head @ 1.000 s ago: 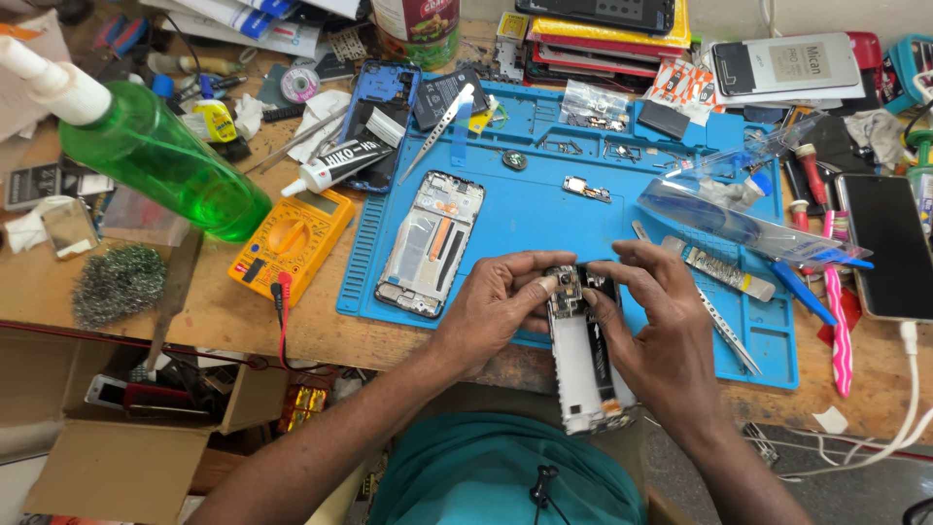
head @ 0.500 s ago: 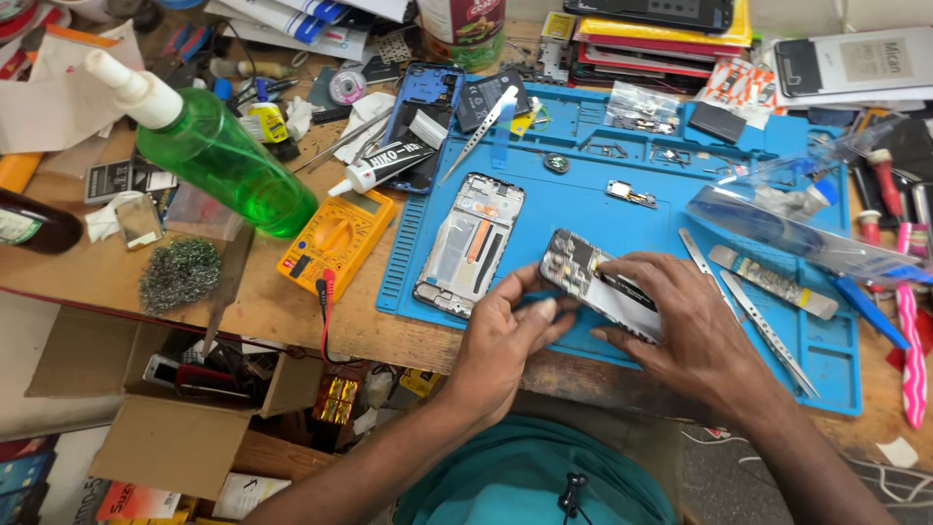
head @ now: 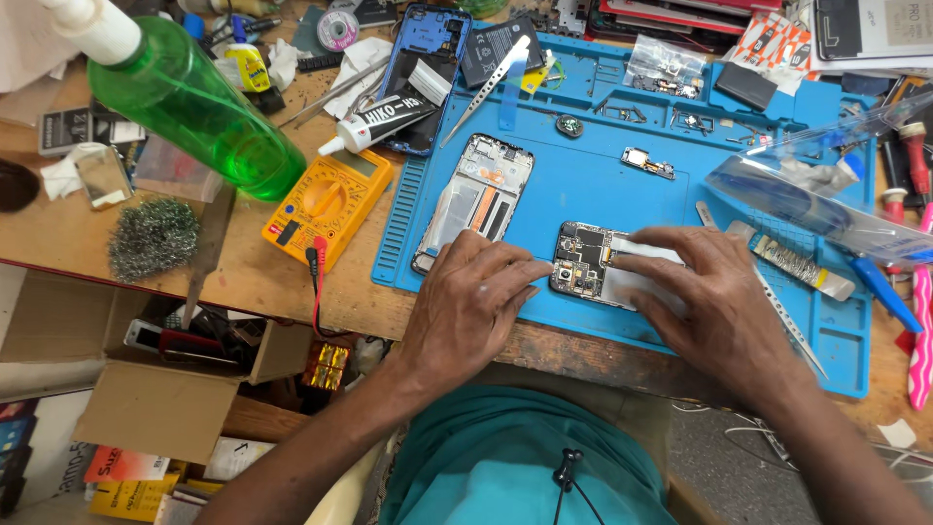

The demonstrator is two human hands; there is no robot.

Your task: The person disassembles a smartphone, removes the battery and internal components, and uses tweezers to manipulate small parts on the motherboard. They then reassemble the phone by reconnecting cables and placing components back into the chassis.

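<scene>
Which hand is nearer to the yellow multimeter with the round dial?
Left. The left hand lies on the blue mat, just right of the yellow multimeter. The right hand is farther right, beyond the opened phone.

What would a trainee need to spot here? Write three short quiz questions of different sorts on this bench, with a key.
1. True or false: both hands rest on the opened phone lying on the blue repair mat.
2. Which thing lies just off the mat's left edge? A) yellow multimeter B) green spray bottle C) steel wool pad
3. Fill in: between the multimeter and the opened phone, on the mat, lies a second phone ____.

Key
1. True: the left hand touches its near left end and the right hand covers its right part.
2. A
3. frame
</scene>
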